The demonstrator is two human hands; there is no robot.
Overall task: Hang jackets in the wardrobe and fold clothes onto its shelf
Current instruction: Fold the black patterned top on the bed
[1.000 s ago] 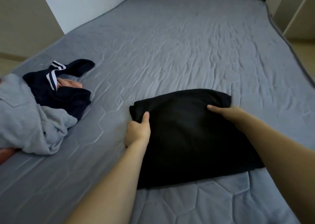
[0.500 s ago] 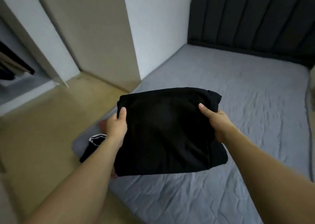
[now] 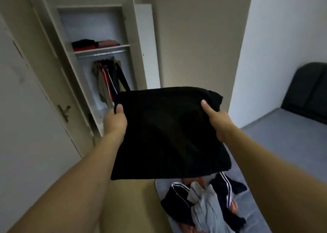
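A folded black garment (image 3: 168, 133) is held up in front of me. My left hand (image 3: 115, 121) grips its left edge and my right hand (image 3: 217, 121) grips its right edge, thumbs on top. Ahead at the upper left stands the open wardrobe (image 3: 99, 55). Its shelf (image 3: 113, 47) carries folded dark, red and pink clothes (image 3: 93, 45). Below the shelf, several jackets (image 3: 109, 78) hang from the rail. A pile of clothes (image 3: 203, 204), navy with white stripes and grey, lies on the bed corner below the garment.
The bed (image 3: 286, 131) with a grey cover and dark headboard (image 3: 307, 91) is at the right. A closed door with a handle (image 3: 64, 112) is at the left. The wardrobe's white door (image 3: 145, 43) stands open. Tan floor lies between me and the wardrobe.
I lifted the folded black garment off the bed with both hands and turned left from the bed towards the open wardrobe. The grip on both edges is unchanged.
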